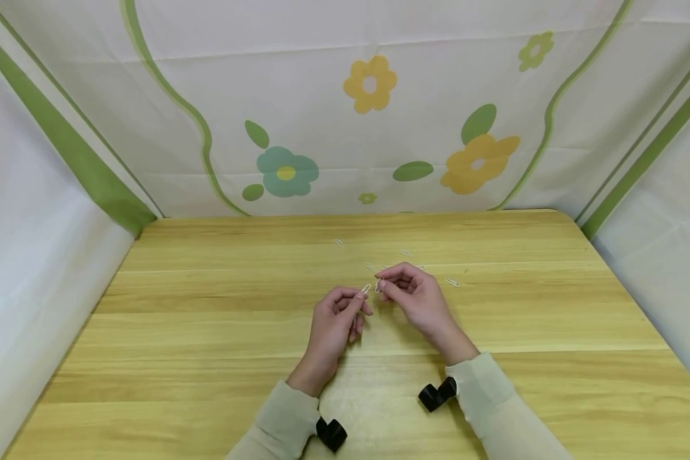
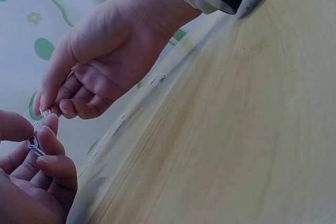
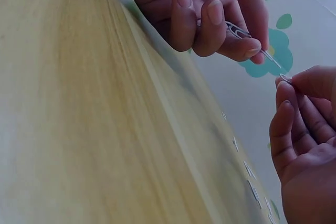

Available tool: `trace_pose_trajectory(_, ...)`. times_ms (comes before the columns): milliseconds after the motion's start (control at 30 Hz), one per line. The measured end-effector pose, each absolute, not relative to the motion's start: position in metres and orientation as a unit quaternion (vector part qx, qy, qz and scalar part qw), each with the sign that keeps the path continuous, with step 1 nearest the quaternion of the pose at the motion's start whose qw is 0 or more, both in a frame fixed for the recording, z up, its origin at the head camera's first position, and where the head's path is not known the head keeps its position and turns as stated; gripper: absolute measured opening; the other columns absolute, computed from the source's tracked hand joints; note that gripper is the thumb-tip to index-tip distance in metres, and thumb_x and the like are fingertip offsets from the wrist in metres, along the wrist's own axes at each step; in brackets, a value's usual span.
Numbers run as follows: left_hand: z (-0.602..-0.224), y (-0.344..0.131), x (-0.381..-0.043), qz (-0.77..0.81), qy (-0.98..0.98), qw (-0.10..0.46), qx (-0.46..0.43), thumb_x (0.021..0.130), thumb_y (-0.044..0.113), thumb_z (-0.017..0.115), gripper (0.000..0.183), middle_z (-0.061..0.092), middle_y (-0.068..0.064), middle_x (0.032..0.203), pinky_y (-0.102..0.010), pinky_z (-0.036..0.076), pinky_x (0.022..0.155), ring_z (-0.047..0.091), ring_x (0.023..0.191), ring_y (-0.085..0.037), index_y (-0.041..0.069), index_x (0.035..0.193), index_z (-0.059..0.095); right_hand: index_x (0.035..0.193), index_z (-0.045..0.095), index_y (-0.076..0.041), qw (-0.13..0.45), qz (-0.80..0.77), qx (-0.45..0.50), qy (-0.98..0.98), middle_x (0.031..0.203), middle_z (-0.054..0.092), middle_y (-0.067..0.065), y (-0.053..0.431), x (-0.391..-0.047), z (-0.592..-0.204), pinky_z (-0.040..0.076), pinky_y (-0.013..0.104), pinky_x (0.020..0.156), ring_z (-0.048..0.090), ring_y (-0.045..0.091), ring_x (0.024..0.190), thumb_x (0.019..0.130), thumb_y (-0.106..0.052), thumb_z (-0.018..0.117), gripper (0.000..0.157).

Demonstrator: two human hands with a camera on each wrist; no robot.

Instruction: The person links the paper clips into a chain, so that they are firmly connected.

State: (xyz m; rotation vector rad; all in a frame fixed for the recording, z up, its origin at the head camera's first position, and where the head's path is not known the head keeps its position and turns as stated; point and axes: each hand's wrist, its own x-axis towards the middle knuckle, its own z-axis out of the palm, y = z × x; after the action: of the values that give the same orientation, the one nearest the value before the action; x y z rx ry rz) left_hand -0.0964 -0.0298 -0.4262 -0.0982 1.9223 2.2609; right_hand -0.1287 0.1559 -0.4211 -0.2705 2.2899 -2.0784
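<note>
Left hand (image 1: 335,317): thumb and index pinching a white paper clip (image 1: 366,289), one end poking out past the fingertips. More clip wire (image 3: 237,30) sits among the curled fingers; linkage unclear.
Right hand (image 1: 418,295): thumb and index pinching a second clip (image 1: 377,287), loop just beyond the fingertips.
Gap: the two clips face each other between the hands, close but apart.
Loose clips (image 1: 452,282): scattered on the table (image 1: 207,358), mostly beyond the right fingers, one right of the knuckles.

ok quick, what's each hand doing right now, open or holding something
Left hand: closed, pinching a white paper clip.
Right hand: closed, pinching another clip.
</note>
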Motion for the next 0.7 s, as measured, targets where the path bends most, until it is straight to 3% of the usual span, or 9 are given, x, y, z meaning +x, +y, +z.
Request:
trace_pose_trajectory(267, -0.4256, -0.0287, -0.0953, 0.750, 0.656, 0.084, -0.029, 0.108, 0.016, 0.066, 0.019, 0.072, 0.002, 0.082, -0.017, 0.037, 0.048, 0.048, 0.055, -0.008, -0.001, 0.116, 0.068, 0.119, 0.072, 0.003, 0.002, -0.645, -0.103, 0.758, 0.102, 0.073, 0.017, 0.1521, -0.1266, -0.4190, 0.061, 0.030, 0.075, 0.070, 0.024, 0.084, 0.103, -0.007, 0.072, 0.019)
trace_pose_trajectory(700, -0.4255, -0.0303, -0.0948, 0.745, 0.662, 0.079, -0.029, 0.108, 0.016, 0.067, 0.018, 0.072, 0.001, 0.081, -0.017, 0.038, 0.051, 0.046, 0.055, -0.008, -0.001, 0.113, 0.070, 0.116, 0.076, -0.003, -0.004, -0.594, -0.124, 0.795, 0.102, 0.076, 0.014, 0.1492, -0.1246, -0.4238, 0.055, 0.023, 0.071, 0.068, 0.020, 0.084, 0.103, -0.010, 0.073, 0.015)
